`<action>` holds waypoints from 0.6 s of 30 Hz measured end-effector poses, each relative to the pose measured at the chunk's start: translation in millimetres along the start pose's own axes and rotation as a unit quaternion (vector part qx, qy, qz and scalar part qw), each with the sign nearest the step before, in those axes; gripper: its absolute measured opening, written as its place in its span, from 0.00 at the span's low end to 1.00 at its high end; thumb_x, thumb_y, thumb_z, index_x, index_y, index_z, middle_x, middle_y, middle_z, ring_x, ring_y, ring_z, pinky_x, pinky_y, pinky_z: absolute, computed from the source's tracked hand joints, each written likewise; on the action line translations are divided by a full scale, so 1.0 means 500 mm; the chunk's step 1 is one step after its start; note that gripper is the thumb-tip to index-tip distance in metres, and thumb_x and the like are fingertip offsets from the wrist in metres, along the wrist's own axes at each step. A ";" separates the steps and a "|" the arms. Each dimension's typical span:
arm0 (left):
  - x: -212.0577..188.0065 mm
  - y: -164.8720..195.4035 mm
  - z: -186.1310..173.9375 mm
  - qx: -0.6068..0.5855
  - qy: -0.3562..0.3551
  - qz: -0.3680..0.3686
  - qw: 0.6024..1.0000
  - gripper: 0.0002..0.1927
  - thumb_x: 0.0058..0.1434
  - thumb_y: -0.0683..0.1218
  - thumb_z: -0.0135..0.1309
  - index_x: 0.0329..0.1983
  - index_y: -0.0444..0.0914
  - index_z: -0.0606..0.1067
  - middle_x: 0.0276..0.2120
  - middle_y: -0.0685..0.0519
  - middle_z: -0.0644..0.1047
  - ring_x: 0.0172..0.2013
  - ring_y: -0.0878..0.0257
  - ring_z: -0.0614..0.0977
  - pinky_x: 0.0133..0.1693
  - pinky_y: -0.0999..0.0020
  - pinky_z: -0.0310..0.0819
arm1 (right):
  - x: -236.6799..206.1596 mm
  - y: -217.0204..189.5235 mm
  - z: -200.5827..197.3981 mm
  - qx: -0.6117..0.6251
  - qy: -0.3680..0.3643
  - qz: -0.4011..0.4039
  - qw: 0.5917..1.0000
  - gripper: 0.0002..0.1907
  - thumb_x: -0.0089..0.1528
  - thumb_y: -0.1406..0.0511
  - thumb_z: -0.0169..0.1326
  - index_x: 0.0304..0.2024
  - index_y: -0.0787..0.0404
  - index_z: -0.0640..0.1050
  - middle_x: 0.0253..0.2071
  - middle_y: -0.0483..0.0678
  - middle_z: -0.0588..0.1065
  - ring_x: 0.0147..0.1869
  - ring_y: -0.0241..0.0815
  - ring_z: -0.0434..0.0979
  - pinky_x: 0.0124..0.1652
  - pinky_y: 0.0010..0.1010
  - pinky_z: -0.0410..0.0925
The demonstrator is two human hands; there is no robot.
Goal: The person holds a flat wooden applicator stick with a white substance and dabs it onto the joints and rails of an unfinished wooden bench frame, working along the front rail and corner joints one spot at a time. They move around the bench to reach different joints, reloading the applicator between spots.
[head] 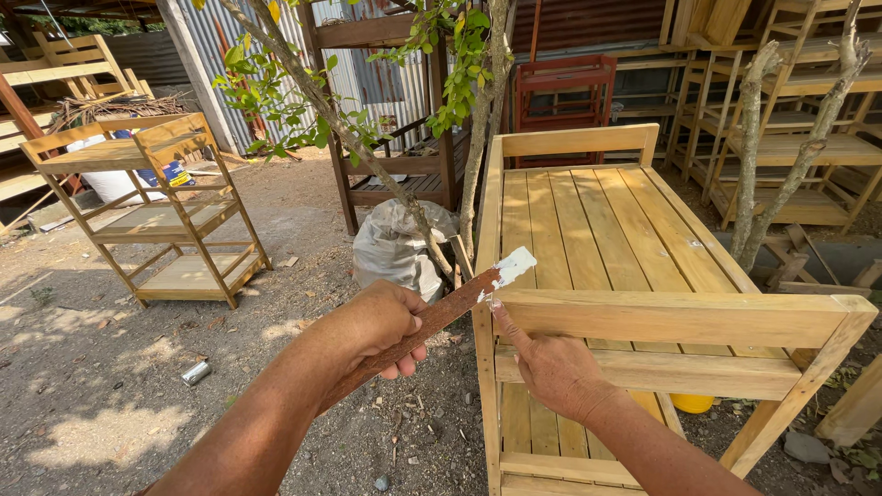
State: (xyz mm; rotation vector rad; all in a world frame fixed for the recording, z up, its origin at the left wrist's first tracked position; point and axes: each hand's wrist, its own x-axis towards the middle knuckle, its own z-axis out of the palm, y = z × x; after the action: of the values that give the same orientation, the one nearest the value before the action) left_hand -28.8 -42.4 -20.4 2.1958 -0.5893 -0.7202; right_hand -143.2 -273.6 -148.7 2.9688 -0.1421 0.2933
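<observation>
— The putty blade (459, 298), where is it sitting right now?

— I'm holding its rusty brown length in my left hand (381, 326), fingers clamped around it, and its white-smeared tip (512, 266) is lying against the top corner of the slatted wooden bench (634, 276), right where the near rail is meeting the corner post.

— And your other hand?

— My right hand (551, 367) is holding nothing. The forefinger is stretched out and pressing on that same corner joint just under the tip, with the other fingers curled loosely against the rail.

— How are you keeping the filling neat?

— As I judge it, I'm wanting the blade laid low and nearly flat, so the white filler is being pushed into the seam rather than heaped on top. The finger is feeling for the gap and smoothing whatever is squeezing out. A light, even pull along the grain should be leaving less to sand.

— Anything crowding you?

— A thin tree trunk (473, 138) and a grey sack (395, 248) are standing just beside the bench's corner, close behind the blade, so I'm keeping my left elbow out. The pale wooden shelf rack (165, 216) is standing well apart on the dirt.
</observation>
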 end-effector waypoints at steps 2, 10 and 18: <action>0.003 0.003 0.002 0.000 -0.004 -0.002 1.000 0.17 0.72 0.42 0.41 0.59 0.34 0.75 0.28 0.47 0.82 0.21 0.63 0.82 0.20 0.70 0.78 | 0.002 -0.005 0.007 -0.024 0.020 -0.001 1.000 0.48 0.65 0.60 0.50 0.78 0.53 0.37 0.28 0.49 0.79 0.31 0.50 0.81 0.41 0.44 0.73; 0.004 0.008 0.003 -0.001 -0.001 -0.008 1.000 0.18 0.72 0.42 0.40 0.59 0.34 0.75 0.28 0.46 0.82 0.20 0.64 0.81 0.20 0.71 0.78 | -0.001 -0.005 0.007 0.024 0.031 -0.012 0.999 0.43 0.66 0.61 0.50 0.78 0.42 0.44 0.28 0.47 0.78 0.32 0.48 0.81 0.38 0.43 0.73; 0.009 0.011 0.007 -0.002 0.009 -0.020 1.000 0.19 0.72 0.42 0.42 0.64 0.37 0.72 0.31 0.45 0.83 0.22 0.63 0.83 0.20 0.71 0.80 | 0.005 -0.015 0.023 -0.086 0.053 -0.029 0.994 0.49 0.60 0.64 0.51 0.77 0.62 0.42 0.31 0.50 0.77 0.31 0.49 0.80 0.46 0.47 0.72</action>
State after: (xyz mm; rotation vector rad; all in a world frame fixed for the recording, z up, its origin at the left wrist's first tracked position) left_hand -28.9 -50.3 -19.6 2.2138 -0.5354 -0.7200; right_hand -137.8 -268.2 -160.6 2.7747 -0.0643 0.4099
